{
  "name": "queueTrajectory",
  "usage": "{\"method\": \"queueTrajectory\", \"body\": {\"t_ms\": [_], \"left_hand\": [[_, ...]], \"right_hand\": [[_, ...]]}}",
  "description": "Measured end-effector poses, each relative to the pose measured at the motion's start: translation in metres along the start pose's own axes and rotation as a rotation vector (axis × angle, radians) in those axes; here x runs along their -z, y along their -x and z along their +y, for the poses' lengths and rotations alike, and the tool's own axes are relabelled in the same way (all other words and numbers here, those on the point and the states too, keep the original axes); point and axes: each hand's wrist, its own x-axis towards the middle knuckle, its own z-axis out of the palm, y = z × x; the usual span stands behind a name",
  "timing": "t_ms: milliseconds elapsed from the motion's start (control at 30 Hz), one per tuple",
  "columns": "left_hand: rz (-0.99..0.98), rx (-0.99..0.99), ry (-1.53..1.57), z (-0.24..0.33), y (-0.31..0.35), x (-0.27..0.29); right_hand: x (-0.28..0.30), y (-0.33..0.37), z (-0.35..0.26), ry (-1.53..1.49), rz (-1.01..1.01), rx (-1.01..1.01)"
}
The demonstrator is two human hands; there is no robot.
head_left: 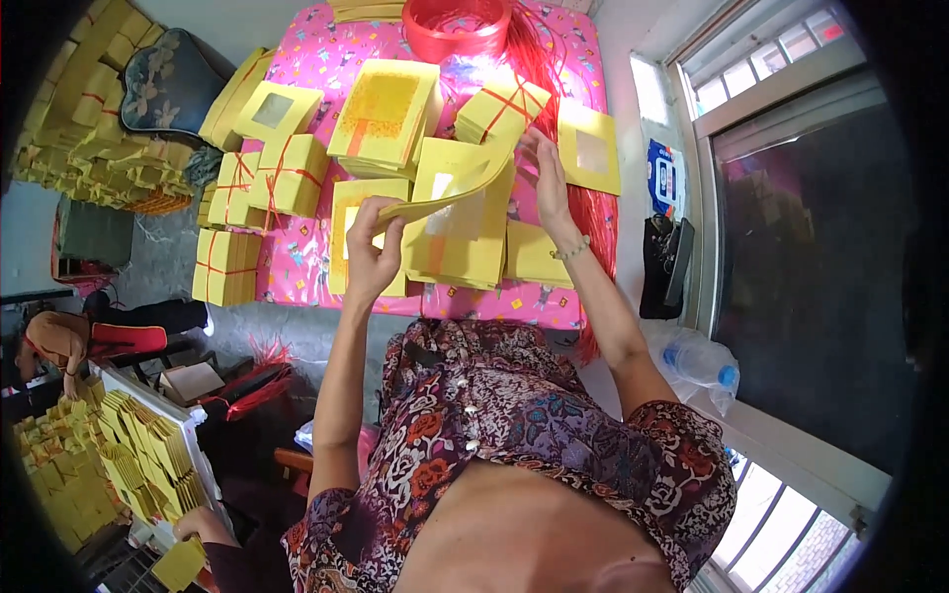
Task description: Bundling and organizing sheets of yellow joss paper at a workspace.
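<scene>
My left hand (374, 255) is closed on the near-left end of a thin, bowed sheaf of yellow paper (465, 195), thumb on top. The sheaf arches above a tall stack of yellow paper (453, 253) with a pale rectangle on its top sheet. At the sheaf's raised far-right end is my right hand (549, 183), its fingers stretched out and apart; whether they touch the paper I cannot tell. A beaded bracelet circles that wrist. Just beyond stands a yellow stack with an orange print (381, 124). Beside the right fingertips lies a yellow bundle tied with red ribbon (504, 107).
A pink patterned cloth (534, 308) covers the table. Tied yellow bundles (287, 176) line its left side. A red ribbon roll (457, 30) sits at the back, strands trailing down the right edge. Left, another person (59, 336) and a separate hand (201, 524) are near more yellow stacks.
</scene>
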Motion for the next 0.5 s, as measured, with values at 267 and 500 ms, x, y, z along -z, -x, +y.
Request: {"method": "queueTrajectory", "body": {"t_ms": [267, 500], "left_hand": [[0.133, 0.129, 0.437, -0.035, -0.001, -0.004], [0.132, 0.161, 0.475, -0.071, 0.005, -0.014]], "right_hand": [[-0.019, -0.005, -0.009, -0.264, -0.178, -0.06], [-0.004, 0.014, 0.014, -0.183, -0.026, -0.044]]}}
